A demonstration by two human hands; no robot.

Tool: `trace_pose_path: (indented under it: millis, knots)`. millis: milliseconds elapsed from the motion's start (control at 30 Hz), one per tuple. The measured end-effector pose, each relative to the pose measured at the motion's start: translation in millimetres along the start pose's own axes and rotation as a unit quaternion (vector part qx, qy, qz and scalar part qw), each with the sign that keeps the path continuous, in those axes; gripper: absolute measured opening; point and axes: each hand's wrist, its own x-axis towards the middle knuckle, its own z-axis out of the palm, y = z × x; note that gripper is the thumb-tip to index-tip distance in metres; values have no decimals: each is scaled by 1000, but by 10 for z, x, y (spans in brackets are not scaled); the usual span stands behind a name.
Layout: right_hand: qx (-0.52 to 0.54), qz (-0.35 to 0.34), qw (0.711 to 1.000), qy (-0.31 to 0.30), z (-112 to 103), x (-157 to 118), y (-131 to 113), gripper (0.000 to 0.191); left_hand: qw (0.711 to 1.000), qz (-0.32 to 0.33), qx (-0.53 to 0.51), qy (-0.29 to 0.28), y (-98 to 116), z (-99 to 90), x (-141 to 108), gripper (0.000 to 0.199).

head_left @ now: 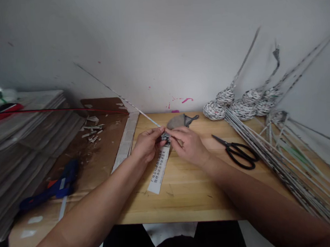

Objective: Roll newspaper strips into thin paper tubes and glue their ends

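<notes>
In the middle of the table my left hand (148,144) and my right hand (189,143) meet, fingertips pinched close together. Between them is a newspaper strip (158,173), its flat printed end hanging toward me. From the same pinch a thin paper rod (123,99) slants up and to the left. Both hands are closed on the strip; my fingers partly hide its upper end, where it looks folded or rolled. Just behind the hands lies a grey-brown pouch-like thing (176,121) with a dark looped end.
Black scissors (237,150) lie right of my hands. Beyond them are woven paper gourd shapes (215,109) and a bundle of paper rods (269,157). At left are a blue glue gun (63,183), paper scraps (92,131) and stacked newspapers (33,136). A wall (159,45) stands behind.
</notes>
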Motion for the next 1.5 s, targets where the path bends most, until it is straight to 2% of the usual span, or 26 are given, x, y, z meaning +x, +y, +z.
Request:
trace_pose_path:
  millis: [100,200,333,567,767,867,967,1033,1133,1200,1267,1333,1367,1500]
  knots:
    - [98,108,989,41,25,10,20,24,1000,17,22,0,-13,11,-18,22]
    - [221,212,951,48,70,26,43,18,998,48,46,2,-26,35,-55,30]
    - [307,269,913,33,115,43,52,20,993,89,80,-7,-34,71,-105,32]
    - [339,277,899,13,111,52,38,20,985,118,121,-25,-40,87,-143,29]
    - [380,263,885,58,137,42,44,19,978,140,151,-43,-59,91,-170,31]
    - [385,256,885,58,162,34,59,19,976,136,161,-45,-65,81,-167,30]
    - [362,277,890,28,161,26,79,21,973,141,179,-37,-80,51,-139,28]
    - [330,295,896,-33,131,23,112,21,970,143,194,-37,-90,25,-115,27]
    - [251,278,916,-143,25,39,190,18,964,147,217,-45,-84,-1,-96,28]
    - [216,264,930,-141,-77,70,239,19,961,148,229,-53,-69,-1,-101,28]
    - [230,259,934,-86,-177,109,265,23,959,139,239,-70,-55,13,-119,26]
    - [288,235,926,-65,-245,140,262,27,956,122,248,-95,-51,34,-145,24]
    - [324,219,917,-77,-263,148,253,29,955,113,252,-108,-53,44,-158,22]
    - [425,196,864,-186,-259,139,219,31,950,75,264,-152,-67,74,-202,16]
